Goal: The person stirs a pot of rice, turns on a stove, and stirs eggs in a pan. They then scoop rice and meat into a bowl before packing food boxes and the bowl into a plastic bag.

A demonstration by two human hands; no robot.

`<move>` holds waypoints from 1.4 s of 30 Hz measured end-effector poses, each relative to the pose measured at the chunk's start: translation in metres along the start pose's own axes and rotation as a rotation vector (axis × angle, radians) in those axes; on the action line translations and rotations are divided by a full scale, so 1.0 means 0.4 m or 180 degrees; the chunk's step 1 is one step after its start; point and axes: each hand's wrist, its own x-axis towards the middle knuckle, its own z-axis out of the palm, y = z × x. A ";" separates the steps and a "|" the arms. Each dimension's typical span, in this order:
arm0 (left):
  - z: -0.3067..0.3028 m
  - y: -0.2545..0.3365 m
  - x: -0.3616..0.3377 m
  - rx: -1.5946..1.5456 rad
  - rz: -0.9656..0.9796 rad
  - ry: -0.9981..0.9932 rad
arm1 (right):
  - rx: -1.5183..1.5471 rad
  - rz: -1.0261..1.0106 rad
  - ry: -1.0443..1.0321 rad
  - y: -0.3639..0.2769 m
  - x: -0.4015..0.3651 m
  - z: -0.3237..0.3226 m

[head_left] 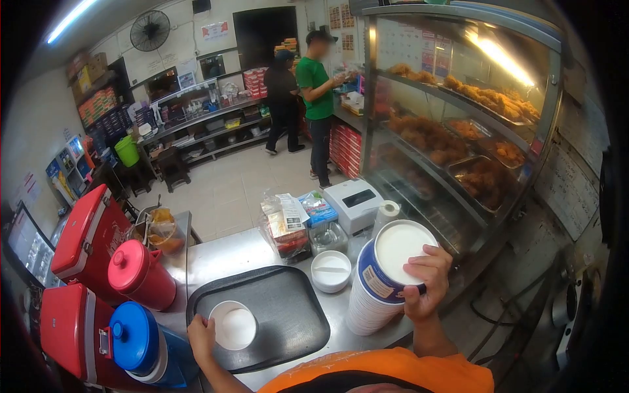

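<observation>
On the black tray [288, 314] stands a white paper tub [236, 325], its open top facing up and its inside white. Fingers of my left hand [202, 335] are closed at the left side of its rim. To the right rises a tall stack of nested paper buckets [369, 308], bottoms up. The uppermost paper bucket [380, 278] has a blue printed band, and my right hand [427, 278] curls round its right side with fingertips over its white base. Between tray and stack sit white bowls [331, 278].
Behind the bowls are a plastic-wrapped pack [286, 226] and a white machine [354, 204]. A glass cabinet of fried chicken [452, 124] stands at right. Red coolers [88, 242], a red jug [141, 275] and a blue jug [141, 337] line the left. Two people stand at the back.
</observation>
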 end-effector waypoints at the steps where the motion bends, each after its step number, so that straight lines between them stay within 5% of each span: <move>1: 0.002 -0.002 0.002 -0.0005 -0.0001 -0.0004 | 0.0010 0.0019 0.0000 0.000 -0.001 -0.001; 12: 0.016 -0.017 0.017 0.0113 0.0013 0.0329 | -0.0009 -0.0008 -0.0025 -0.004 0.001 -0.001; 22: 0.007 -0.002 0.011 0.0280 -0.0268 -0.0014 | -0.0010 -0.0006 -0.0047 -0.002 0.002 0.001; 26: -0.001 0.082 0.009 0.0273 0.0711 0.1638 | -0.0003 0.0032 -0.0117 -0.003 0.007 0.000; 28: 0.004 0.180 0.014 -0.0302 0.1262 0.1710 | -0.0036 -0.0066 -0.0088 -0.002 0.014 -0.002; 30: 0.044 0.330 -0.025 -0.1143 0.1773 0.1038 | -0.0083 -0.0061 -0.0145 -0.001 0.012 -0.004; 32: 0.138 0.435 -0.052 -0.1192 0.2707 -0.0063 | -0.0088 0.0005 -0.0208 0.000 0.002 -0.009; 34: 0.299 0.485 -0.079 -0.0754 0.2953 -0.1046 | -0.0092 0.0033 -0.0278 -0.001 -0.006 -0.013; 37: 0.532 0.476 -0.091 -0.0277 0.3540 -0.0623 | -0.0153 -0.0010 -0.0358 0.004 -0.005 -0.020; 39: 0.602 0.467 -0.077 0.1211 0.3441 -0.1548 | -0.0189 -0.0042 -0.0413 0.005 0.001 -0.025; 42: 0.620 0.481 -0.064 0.1234 0.3337 -0.1974 | -0.0599 -0.0030 -0.0597 -0.008 0.011 -0.035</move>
